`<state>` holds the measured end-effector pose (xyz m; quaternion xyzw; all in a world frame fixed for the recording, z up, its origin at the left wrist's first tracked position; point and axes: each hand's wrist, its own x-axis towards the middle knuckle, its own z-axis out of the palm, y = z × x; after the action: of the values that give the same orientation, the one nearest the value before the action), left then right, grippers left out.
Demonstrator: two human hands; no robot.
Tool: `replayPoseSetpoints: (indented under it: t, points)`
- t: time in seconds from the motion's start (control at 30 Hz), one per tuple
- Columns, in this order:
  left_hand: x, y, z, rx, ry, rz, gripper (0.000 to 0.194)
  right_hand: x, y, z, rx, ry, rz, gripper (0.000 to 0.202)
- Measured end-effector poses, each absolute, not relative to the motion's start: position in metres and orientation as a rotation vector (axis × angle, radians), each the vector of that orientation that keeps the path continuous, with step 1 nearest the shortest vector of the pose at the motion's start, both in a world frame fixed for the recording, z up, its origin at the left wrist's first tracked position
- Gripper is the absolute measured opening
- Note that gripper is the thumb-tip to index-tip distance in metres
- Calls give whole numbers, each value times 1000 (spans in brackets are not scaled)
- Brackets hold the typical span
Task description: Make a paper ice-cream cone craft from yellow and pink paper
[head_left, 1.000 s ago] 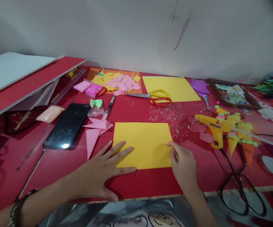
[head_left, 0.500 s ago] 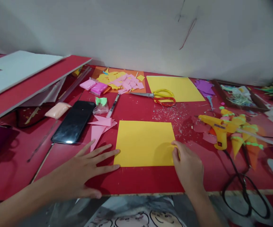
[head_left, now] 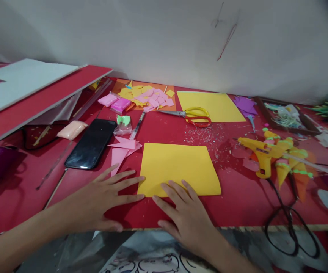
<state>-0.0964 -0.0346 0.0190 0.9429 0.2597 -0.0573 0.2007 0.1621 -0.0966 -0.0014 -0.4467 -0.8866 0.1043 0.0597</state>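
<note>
A yellow sheet of paper lies on the red table in front of me, its lower right corner bulging slightly. My left hand is spread, with fingertips resting at the sheet's left edge. Over the front edge, my right hand lies open, fingers fanned on the paper's lower middle. Pink paper pieces sit just beyond my left fingers. Behind the sheet are scissors with yellow and red handles, partly over a second yellow sheet.
A black phone and small clay packets lie to the left. On the right, a yellow glue gun with its looped cord rests beside paper cones. Yellow and pink scraps cover an orange sheet. A brown tray stands behind.
My right hand has let go of the sheet's right edge and moved left, opening flat onto its lower middle. The right edge now flares outward. My left hand stays nearly in place.
</note>
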Motion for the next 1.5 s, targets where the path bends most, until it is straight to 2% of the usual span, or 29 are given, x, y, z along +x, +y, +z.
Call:
replayPoseSetpoints:
  t: [0.47,0.77,0.93,1.03,1.13,1.23,1.37,1.5]
  points:
    - [-102,-25,19,2755,664,-141,47,228,-120,9,-1780,-2502,79,31]
    - [-103,-23,15,2849,637,-132,44,277,-135,5,-1836,-2465,-180,33]
    - [-82,-28,21,2849,786,-126,44,278,-126,5,-1872,-2374,-275,25]
    - [-62,-33,19,2900,969,-147,41,250,-109,5,-1674,-2415,-159,25]
    - [-46,-34,15,3019,953,-163,23,213,-89,6,-1513,-2560,79,40]
    - [-37,-31,14,3056,861,-113,27,186,-73,4,-1416,-2621,114,50]
    - [-36,-16,26,2932,879,-57,18,171,-62,-6,-1321,-2677,-61,41]
    - [-52,6,49,2740,1054,253,23,173,-56,-10,-1217,-2731,-233,25]
